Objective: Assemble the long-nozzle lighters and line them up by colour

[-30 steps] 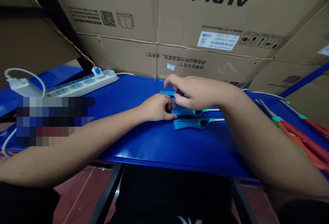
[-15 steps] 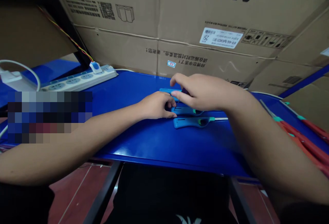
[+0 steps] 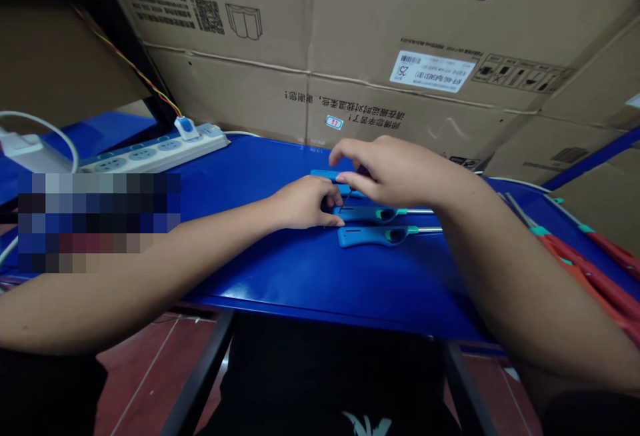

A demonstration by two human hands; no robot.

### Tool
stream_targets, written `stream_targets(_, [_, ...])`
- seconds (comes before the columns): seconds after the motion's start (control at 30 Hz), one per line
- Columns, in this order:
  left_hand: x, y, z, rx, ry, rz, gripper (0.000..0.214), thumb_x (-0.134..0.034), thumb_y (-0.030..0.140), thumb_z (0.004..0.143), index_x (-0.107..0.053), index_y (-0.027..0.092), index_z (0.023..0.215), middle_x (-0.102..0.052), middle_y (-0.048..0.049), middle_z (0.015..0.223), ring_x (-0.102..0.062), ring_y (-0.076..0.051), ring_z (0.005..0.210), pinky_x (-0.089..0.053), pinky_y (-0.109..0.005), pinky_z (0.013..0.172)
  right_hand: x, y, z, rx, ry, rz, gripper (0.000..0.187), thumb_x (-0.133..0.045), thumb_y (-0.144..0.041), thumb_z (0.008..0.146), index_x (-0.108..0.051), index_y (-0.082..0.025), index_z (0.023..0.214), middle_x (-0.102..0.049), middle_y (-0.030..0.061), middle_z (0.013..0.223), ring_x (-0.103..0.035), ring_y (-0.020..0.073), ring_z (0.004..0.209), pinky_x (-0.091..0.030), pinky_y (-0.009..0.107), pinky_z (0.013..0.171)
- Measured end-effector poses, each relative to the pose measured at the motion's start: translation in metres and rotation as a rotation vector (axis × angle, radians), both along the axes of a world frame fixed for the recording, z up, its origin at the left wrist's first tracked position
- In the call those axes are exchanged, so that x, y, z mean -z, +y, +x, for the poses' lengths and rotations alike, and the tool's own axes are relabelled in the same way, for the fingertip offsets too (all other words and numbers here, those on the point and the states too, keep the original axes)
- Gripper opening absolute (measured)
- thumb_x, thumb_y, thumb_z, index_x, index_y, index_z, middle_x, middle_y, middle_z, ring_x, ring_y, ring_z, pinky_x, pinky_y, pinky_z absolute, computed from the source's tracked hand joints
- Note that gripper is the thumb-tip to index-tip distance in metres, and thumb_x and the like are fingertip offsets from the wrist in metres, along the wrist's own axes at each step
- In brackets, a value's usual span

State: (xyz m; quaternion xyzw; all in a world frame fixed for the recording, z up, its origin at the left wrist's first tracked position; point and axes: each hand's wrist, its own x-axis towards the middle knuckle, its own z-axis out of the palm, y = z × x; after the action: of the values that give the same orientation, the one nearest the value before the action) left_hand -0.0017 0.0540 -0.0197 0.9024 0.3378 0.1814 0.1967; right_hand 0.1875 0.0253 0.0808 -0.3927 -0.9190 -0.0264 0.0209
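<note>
While my left hand (image 3: 306, 203) pinches the blue lighter (image 3: 364, 215), my right hand (image 3: 383, 173) grips a thin tool (image 3: 346, 201). Slanted pressure could make its tip slip.

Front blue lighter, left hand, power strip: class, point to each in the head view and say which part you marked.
Front blue lighter (image 3: 371, 237): head view, on its handle.
Left hand (image 3: 304, 203): head view, on its back.
Power strip (image 3: 156, 150): head view, on its socket face.
</note>
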Motion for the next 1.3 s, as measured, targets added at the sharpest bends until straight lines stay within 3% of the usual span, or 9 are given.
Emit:
stream_targets(0.1, [-0.0001, -0.0009, 0.0003, 0.009, -0.009, 0.034, 0.028, -0.082, 0.036, 0.073, -0.069, 0.015, 0.087, -0.07, -0.0048, 0.089, -0.064, -0.019, 0.084, -0.048, -0.031, 0.075, -0.0008, -0.0011, 0.001, -0.149, 0.034, -0.084, 0.043, -0.053, -0.027, 0.088, -0.052, -0.02, 0.13, -0.069, 0.0081, 0.105, -0.057, 0.0185, 0.079, -0.034, 0.029, 0.064])
stream_targets(0.27, [0.0005, -0.0021, 0.0009, -0.001, -0.055, 0.01, 0.032, -0.082, 0.031, 0.072, -0.066, 0.016, 0.094, -0.069, -0.0016, 0.088, -0.062, -0.014, 0.074, -0.046, -0.027, 0.069, -0.0016, -0.0027, 0.0015, 0.049, -0.025, 0.061, 0.033, -0.044, -0.041, 0.096, -0.063, -0.02, 0.113, -0.068, 0.0089, 0.087, -0.053, 0.0195, 0.07, -0.027, 0.031, 0.059])
stream_targets(0.43, [-0.0007, -0.0018, 0.0005, 0.039, -0.032, -0.014, 0.025, -0.079, 0.033, 0.074, -0.068, 0.017, 0.089, -0.067, 0.0001, 0.081, -0.058, -0.013, 0.069, -0.042, -0.026, 0.065, -0.0017, -0.0004, 0.0056, -0.093, 0.054, -0.103, 0.045, -0.054, -0.034, 0.091, -0.05, -0.021, 0.133, -0.07, 0.0072, 0.099, -0.056, 0.0188, 0.075, -0.033, 0.029, 0.062])
stream_targets(0.6, [-0.0016, -0.0021, 0.0012, 0.033, -0.014, -0.011, 0.021, -0.078, 0.031, 0.075, -0.069, 0.017, 0.089, -0.064, 0.0011, 0.077, -0.056, -0.012, 0.067, -0.039, -0.026, 0.063, -0.001, 0.0017, 0.0053, 0.061, 0.013, 0.026, 0.033, -0.048, -0.044, 0.096, -0.066, -0.02, 0.11, -0.067, 0.007, 0.08, -0.055, 0.0191, 0.069, -0.029, 0.031, 0.06])
stream_targets(0.77, [-0.0023, -0.0021, 0.0027, 0.0, 0.013, -0.049, 0.025, -0.078, 0.033, 0.075, -0.07, 0.017, 0.091, -0.062, 0.0004, 0.078, -0.054, -0.012, 0.066, -0.039, -0.026, 0.062, -0.0043, -0.0013, 0.0059, -0.103, 0.027, -0.09, 0.041, -0.055, -0.034, 0.091, -0.054, -0.02, 0.13, -0.07, 0.0077, 0.1, -0.057, 0.0185, 0.076, -0.033, 0.029, 0.061])
stream_targets(0.93, [-0.0035, -0.0027, 0.0033, -0.007, 0.032, -0.078, 0.024, -0.077, 0.033, 0.076, -0.068, 0.017, 0.091, -0.061, 0.0012, 0.076, -0.053, -0.012, 0.064, -0.038, -0.026, 0.062, -0.0057, -0.0033, 0.0021, 0.094, -0.048, 0.033, 0.038, -0.04, -0.043, 0.099, -0.068, -0.018, 0.104, -0.067, 0.0087, 0.079, -0.053, 0.0189, 0.066, -0.028, 0.032, 0.059])
stream_targets(1.1, [-0.0037, -0.0034, 0.0035, -0.001, 0.038, -0.081, 0.025, -0.076, 0.033, 0.076, -0.067, 0.015, 0.091, -0.061, -0.0003, 0.079, -0.054, -0.013, 0.066, -0.039, -0.027, 0.064, -0.004, -0.0025, 0.0056, -0.142, 0.021, -0.071, 0.041, -0.05, -0.033, 0.093, -0.053, -0.02, 0.132, -0.07, 0.008, 0.101, -0.056, 0.0187, 0.078, -0.032, 0.03, 0.064])
stream_targets(1.23, [-0.0036, -0.0035, 0.0036, -0.004, 0.033, -0.085, 0.025, -0.076, 0.032, 0.076, -0.066, 0.015, 0.091, -0.061, 0.0002, 0.078, -0.054, -0.014, 0.069, -0.039, -0.027, 0.066, -0.0037, -0.0022, 0.0029, -0.018, -0.057, 0.02, 0.036, -0.041, -0.043, 0.098, -0.067, -0.019, 0.108, -0.068, 0.0074, 0.082, -0.054, 0.019, 0.071, -0.027, 0.031, 0.062])
stream_targets(1.3, [-0.0041, -0.0038, 0.0038, -0.004, 0.026, -0.082, 0.024, -0.076, 0.032, 0.076, -0.066, 0.015, 0.09, -0.06, 0.0002, 0.078, -0.054, -0.014, 0.07, -0.039, -0.027, 0.066, -0.0045, -0.0026, 0.0018, -0.021, -0.051, 0.011, 0.035, -0.04, -0.039, 0.098, -0.067, -0.019, 0.109, -0.068, 0.0066, 0.08, -0.053, 0.0182, 0.068, -0.026, 0.03, 0.061])
